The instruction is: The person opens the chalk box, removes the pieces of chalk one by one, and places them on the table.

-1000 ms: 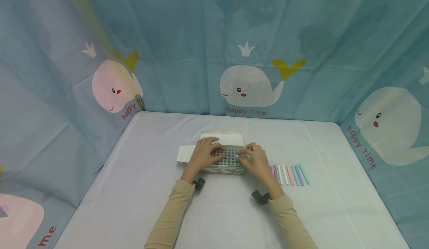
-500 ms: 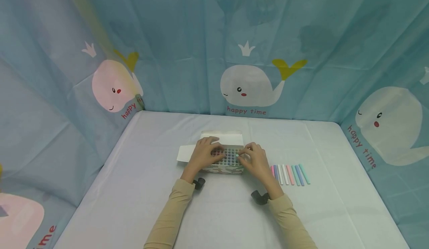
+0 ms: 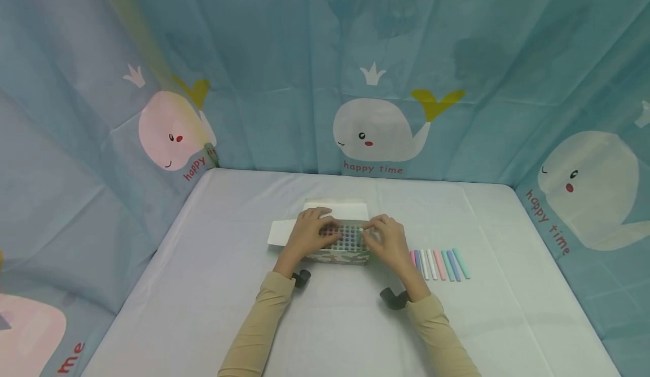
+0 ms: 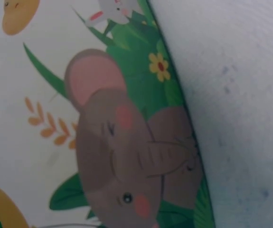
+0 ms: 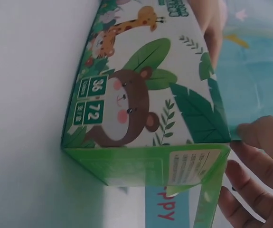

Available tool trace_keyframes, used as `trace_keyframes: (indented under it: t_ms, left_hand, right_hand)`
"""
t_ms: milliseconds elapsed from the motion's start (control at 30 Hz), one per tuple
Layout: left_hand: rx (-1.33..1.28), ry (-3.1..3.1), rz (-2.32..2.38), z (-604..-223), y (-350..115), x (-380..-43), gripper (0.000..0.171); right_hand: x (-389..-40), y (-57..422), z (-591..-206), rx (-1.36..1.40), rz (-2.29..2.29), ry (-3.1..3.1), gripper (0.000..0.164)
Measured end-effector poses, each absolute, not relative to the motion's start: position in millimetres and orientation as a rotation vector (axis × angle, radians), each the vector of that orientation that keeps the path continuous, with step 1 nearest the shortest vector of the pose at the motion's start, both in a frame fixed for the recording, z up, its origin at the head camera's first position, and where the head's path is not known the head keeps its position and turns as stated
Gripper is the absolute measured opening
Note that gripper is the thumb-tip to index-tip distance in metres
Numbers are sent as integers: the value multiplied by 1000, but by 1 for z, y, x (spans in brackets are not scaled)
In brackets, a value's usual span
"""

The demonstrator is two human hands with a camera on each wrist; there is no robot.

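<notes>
In the head view, a chalk box (image 3: 335, 256) stands with its lid raised, upright chalk sticks (image 3: 350, 235) packed in rows inside. My left hand (image 3: 307, 233) rests over its left part, thumb and forefinger apart above the chalks. At the right end, my right hand (image 3: 388, 241) pinches a green chalk stick (image 3: 361, 237) that stands partly up out of the rows. In the right wrist view, the fingers (image 5: 257, 175) of that hand are at the box's upper corner. The left wrist view shows only the box's printed side (image 4: 117, 142) and the cloth.
Several pastel chalk sticks (image 3: 439, 265) lie side by side on the white tablecloth (image 3: 350, 326), right of the box. The white lid flap (image 3: 337, 207) stands behind the box and a side flap (image 3: 281, 233) sticks out left. A blue whale-print curtain (image 3: 284, 128) hangs behind the table.
The green chalk stick in my right hand has risen a little out of the box, and the right fingertips have lifted slightly with it. My left hand has stayed in place.
</notes>
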State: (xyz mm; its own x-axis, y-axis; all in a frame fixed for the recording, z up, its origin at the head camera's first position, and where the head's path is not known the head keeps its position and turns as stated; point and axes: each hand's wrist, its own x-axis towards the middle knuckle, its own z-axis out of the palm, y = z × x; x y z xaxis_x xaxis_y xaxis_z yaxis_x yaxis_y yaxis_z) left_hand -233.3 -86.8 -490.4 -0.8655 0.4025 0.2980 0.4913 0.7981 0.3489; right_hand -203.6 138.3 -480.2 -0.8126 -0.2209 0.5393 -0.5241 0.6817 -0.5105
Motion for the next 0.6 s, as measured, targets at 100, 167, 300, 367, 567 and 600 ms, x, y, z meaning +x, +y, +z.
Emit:
trace_keyframes:
  t_ms: [100,167,300,367,567,600]
  left_hand:
    - [-705,-2768,-635,-490,-87,-233,30]
    - [-707,-2766,-636,-491,-87,-233,30]
    - [-700,-2776,-630,-491,-87,-233,30]
    - [-696,-2781,-631,-491,-87,-233,29]
    - [-689,-2787,-619,-490,-87,-232,29]
    - [-688,-2789,-616,-490,-87,-232,29]
  right_hand:
    - [-202,138,-477,581,1016,-2437,13]
    - [-201,138,-476,581,1065,-2426,13]
    - [-199,138,-472,550,1190,-2409,11]
    - [-198,138,-471,527,1254,-2399,9]
    - [-199,139,-470,501,1323,-2329,7]
    - [-200,139,-469,501,1326,-2313,7]
